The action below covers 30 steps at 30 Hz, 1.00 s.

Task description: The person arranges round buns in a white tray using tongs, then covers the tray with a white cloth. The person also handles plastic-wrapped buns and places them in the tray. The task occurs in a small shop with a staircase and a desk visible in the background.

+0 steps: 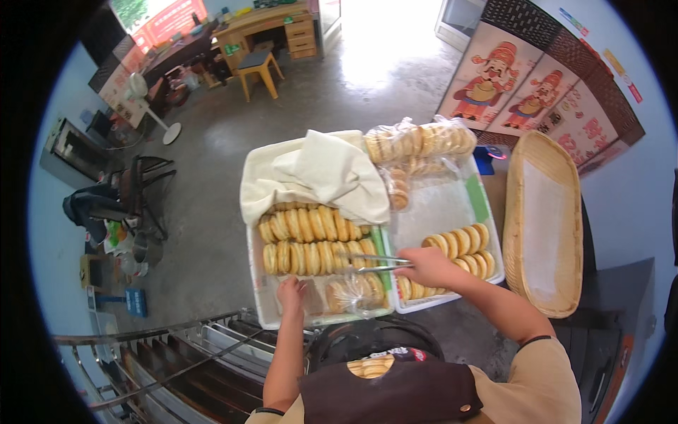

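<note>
My right hand (427,267) is closed on metal tongs (385,268). Their blurred tips reach left to the right end of the nearer row of golden round cakes (311,259) in the left tray (252,283). My left hand (291,293) is closed, fingers pinched, at the tray's near-left part. It appears to grip the edge of a clear plastic bag (355,295), which lies in front of the rows with several cakes inside. Behind, a cream cloth (318,169) covers the far cakes. In the right tray (431,215), loose cakes (462,242) stand in rows beside my right hand.
Bagged cakes (420,141) fill the right tray's far end. A long wicker basket (544,219) stands to the right, before a printed folding screen (522,81). Near left is a metal rack (176,360). A stool (259,63) and a desk (265,25) stand farther back.
</note>
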{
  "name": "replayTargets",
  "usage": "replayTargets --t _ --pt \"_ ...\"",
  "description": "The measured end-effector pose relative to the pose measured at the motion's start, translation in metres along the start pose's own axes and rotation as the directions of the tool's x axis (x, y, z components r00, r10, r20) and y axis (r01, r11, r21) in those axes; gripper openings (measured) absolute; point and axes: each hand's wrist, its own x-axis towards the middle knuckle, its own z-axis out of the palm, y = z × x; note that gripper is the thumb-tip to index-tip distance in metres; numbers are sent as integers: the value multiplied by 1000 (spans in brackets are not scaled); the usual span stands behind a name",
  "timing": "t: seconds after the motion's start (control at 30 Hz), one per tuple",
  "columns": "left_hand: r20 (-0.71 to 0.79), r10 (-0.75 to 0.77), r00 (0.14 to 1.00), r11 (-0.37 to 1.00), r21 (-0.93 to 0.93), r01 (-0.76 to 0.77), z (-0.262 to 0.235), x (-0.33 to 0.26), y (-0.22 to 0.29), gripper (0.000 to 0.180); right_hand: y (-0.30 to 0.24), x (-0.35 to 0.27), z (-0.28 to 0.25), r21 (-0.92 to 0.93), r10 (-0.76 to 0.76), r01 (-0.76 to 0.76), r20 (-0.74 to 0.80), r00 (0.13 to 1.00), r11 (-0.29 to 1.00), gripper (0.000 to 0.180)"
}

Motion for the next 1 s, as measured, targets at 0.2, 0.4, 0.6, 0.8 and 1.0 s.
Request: replayTargets --t 0.2,0.4,0.6,0.8,1.0 --pt "112 303 946 916 239 -321 7 -64 -8 11 65 -139 -95 135 579 -563 -191 792 815 47" --pt "289 462 839 646 538 -541 17 -111 -15 17 109 -145 -90 -66 660 -685 -216 720 726 53" --pt "402 533 744 468 592 -656 21 -128 -19 20 97 -99 -117 -285 602 -612 -132 787 738 54" --pt "448 573 686 390 587 -709 25 -141 -22 19 95 -50 -131 -457 602 -511 68 796 728 53" --pt "453 591 668 381 573 -725 25 -140 -25 19 130 -3 -130 -586 673 -420 315 669 693 73"
